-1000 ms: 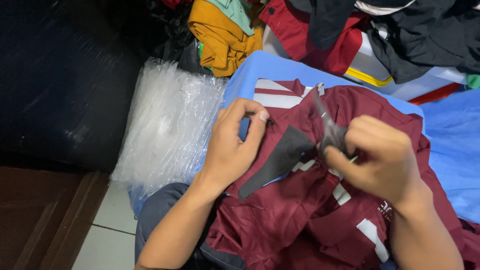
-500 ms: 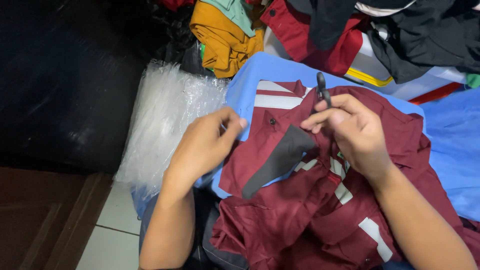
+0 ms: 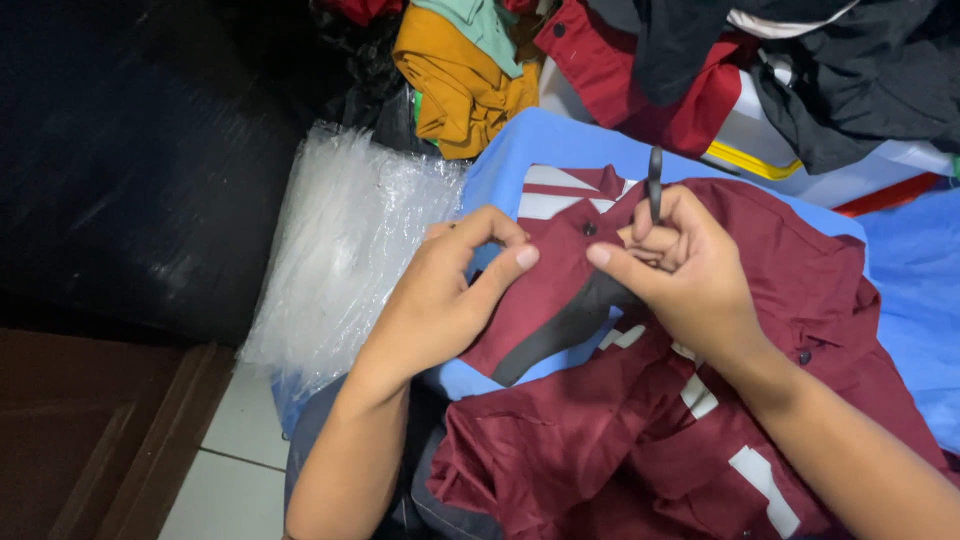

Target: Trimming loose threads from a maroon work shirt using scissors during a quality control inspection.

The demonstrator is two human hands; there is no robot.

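Pinching the maroon shirt (image 3: pixel 790 300) near its dark button (image 3: pixel 589 229), the left hand (image 3: pixel 440 300) closes thumb and forefinger on the cloth. The right hand (image 3: pixel 680 270), fingers curled together, grips small black scissors (image 3: pixel 655 185) upright. The shirt lies over blue fabric (image 3: pixel 520 140), right of a clear plastic bag stack (image 3: pixel 340 240).

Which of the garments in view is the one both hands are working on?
The maroon shirt with white stripes, spread over blue cloth on the lap. The left hand and right hand pinch it near a button; the mustard garment and others lie piled beyond, untouched.
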